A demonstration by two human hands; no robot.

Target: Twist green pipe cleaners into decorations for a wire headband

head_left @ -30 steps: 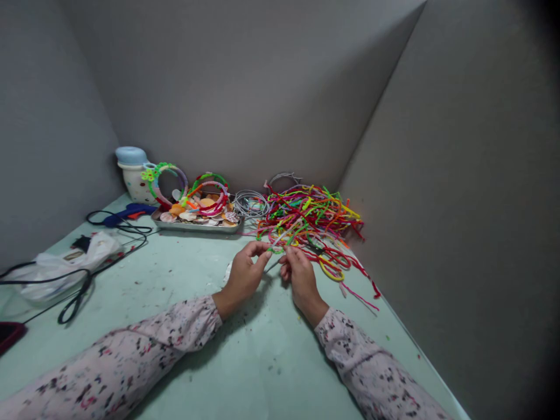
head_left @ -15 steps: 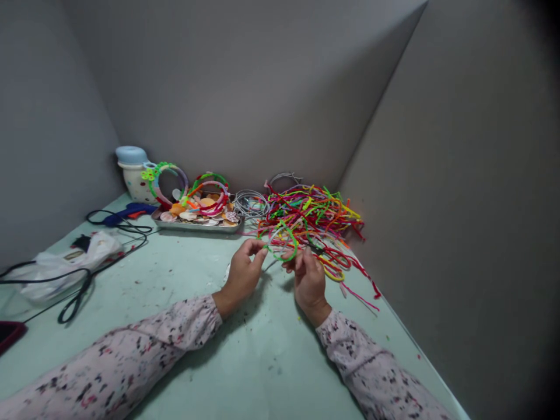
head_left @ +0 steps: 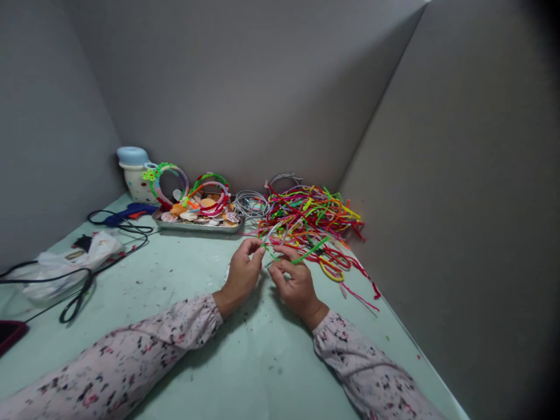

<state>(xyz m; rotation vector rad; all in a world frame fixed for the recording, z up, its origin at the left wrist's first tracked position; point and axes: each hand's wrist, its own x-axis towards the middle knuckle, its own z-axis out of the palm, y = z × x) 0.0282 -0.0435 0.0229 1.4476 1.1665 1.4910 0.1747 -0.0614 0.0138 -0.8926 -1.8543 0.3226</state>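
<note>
My left hand (head_left: 243, 267) pinches a thin silvery wire (head_left: 272, 231) together with the near end of a green pipe cleaner. The green pipe cleaner (head_left: 311, 251) runs across to my right hand (head_left: 294, 281), and its free end sticks out up and to the right past the fingers. My right hand is closed on it, thumb and fingers pressed together close to the left fingertips. How the pipe cleaner crosses the wire is partly hidden by the fingers. Just behind the hands lies a tangled pile of coloured pipe cleaners (head_left: 315, 211).
A metal tray (head_left: 201, 227) of shells holds several fuzzy coloured rings (head_left: 168, 185). Beside it is a wire coil (head_left: 252, 204). At the left are a blue-lidded jar (head_left: 135, 175), a blue tool (head_left: 131, 211), black cables (head_left: 90, 280) and a white plastic bag (head_left: 56, 274).
My right hand has moved left and closer to my left hand. The green pipe cleaner has gone from a round loop to a straighter strand pointing right. My left hand has barely moved.
</note>
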